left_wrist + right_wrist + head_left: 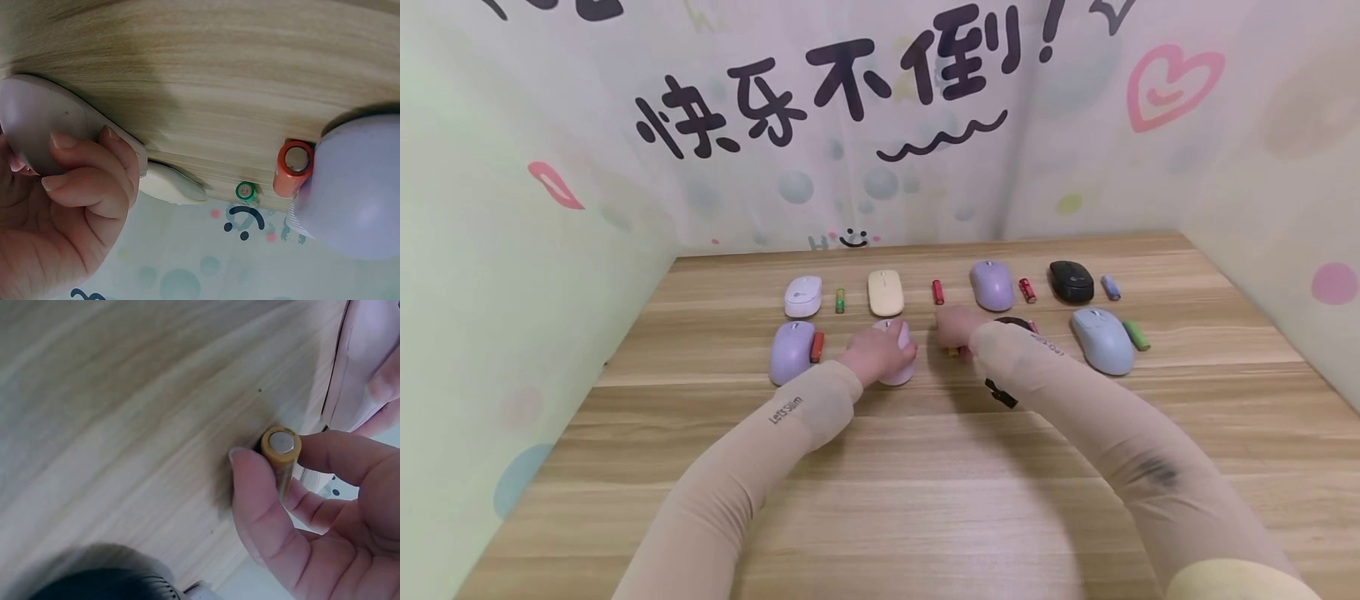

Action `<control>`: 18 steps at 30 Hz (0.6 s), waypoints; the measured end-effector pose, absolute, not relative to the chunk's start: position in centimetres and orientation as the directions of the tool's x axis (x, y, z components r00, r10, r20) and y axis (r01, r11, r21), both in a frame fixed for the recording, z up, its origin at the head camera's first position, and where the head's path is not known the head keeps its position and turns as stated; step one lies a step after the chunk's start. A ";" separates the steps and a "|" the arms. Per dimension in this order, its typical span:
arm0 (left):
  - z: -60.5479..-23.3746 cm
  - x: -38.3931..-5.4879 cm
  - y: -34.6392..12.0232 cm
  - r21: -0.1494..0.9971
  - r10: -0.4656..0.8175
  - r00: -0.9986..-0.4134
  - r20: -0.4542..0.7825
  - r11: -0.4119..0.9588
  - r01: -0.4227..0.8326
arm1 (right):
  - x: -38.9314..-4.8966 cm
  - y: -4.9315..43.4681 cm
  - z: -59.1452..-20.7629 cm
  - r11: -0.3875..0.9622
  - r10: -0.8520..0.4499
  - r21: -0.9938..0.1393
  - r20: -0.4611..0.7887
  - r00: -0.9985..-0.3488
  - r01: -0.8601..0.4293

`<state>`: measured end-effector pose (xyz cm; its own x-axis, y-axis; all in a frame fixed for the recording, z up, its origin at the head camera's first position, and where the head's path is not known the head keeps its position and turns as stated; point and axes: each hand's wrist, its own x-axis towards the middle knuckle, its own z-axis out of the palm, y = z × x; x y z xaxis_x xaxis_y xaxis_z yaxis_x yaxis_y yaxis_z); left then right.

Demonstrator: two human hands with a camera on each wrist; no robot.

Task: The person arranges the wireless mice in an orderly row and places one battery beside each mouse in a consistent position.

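Note:
My left hand [872, 354] grips a pink computer mouse [897, 377] on the wooden table, its fingers curled over the side. In the left wrist view, the fingers [94, 165] lie along the edge of the mouse [37, 119]. To the right, my right hand [961, 327] pinches a yellow battery [284, 464] between thumb and fingers, close over the tabletop. One flat silver end of the battery faces the right wrist camera. Beside that hand a black mouse [103, 586] shows, partly covered by the right forearm in the head view.
A purple mouse [792, 354] with an orange battery [817, 347] beside it stands left. Behind are white [803, 296], cream [886, 293], purple [992, 286] and black [1071, 282] mice, with batteries between. A blue-grey mouse [1102, 342] and green battery [1137, 334] lie right.

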<state>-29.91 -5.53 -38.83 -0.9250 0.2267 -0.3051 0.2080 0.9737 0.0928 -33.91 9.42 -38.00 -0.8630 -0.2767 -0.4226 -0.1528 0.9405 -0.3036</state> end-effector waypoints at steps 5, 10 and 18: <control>-38.9 -30.0 -5.4 0.096 0.226 -0.925 -0.305 0.974 0.206 | -33.9 9.5 -38.0 0.939 -0.263 -0.319 -0.430 -0.864 -0.127; -38.9 -30.0 -5.4 0.100 0.227 -0.932 -0.283 0.973 0.207 | -33.5 10.2 -37.2 0.921 -0.268 -0.377 -0.424 -0.865 -0.101; -37.9 -29.1 -5.9 -0.042 0.154 -0.982 -0.106 0.986 0.159 | -31.8 13.7 -33.3 0.880 -0.312 -0.417 -0.146 -0.939 -0.228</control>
<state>-29.10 -5.91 -37.90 -0.9824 0.1537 -0.1059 0.1588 0.9864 -0.0421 -31.76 13.70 -33.35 -0.9388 -0.3120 -0.1459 -0.2276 0.8800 -0.4170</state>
